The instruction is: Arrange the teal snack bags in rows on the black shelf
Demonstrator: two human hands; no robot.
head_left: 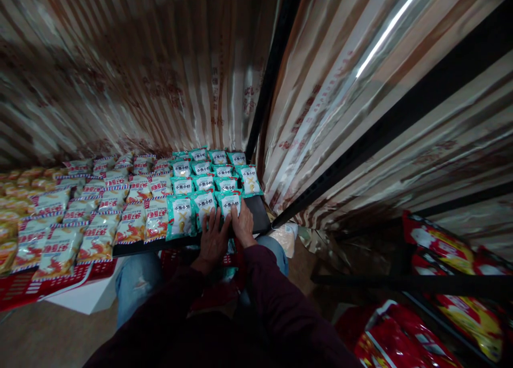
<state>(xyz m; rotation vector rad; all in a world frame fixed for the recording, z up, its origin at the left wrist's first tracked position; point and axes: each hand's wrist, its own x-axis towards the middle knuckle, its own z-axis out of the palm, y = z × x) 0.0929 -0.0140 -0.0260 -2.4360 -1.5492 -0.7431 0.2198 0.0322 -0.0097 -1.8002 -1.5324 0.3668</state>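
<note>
Teal-and-white snack bags (pixel 205 182) stand in rows at the right end of a black shelf (pixel 258 213). My left hand (pixel 214 237) lies over the lower edge of a front-row bag (pixel 203 201), fingers stretched out and a little apart. Just right of it, my right hand (pixel 243 224) grips the lower right side of the neighbouring teal bag (pixel 229 200), thumb on its front. Parts of the fingers are hidden behind that bag. Another teal bag (pixel 181 218) stands left of my left hand, untouched.
Rows of white-and-red snack bags (pixel 132 216) fill the shelf leftward, with yellow packs (pixel 10 218) beyond. A red basket (pixel 68 282) is below at left. Black posts (pixel 276 58) and pleated curtains (pixel 180 79) close off the back and right. Red bags (pixel 404 338) lie lower right.
</note>
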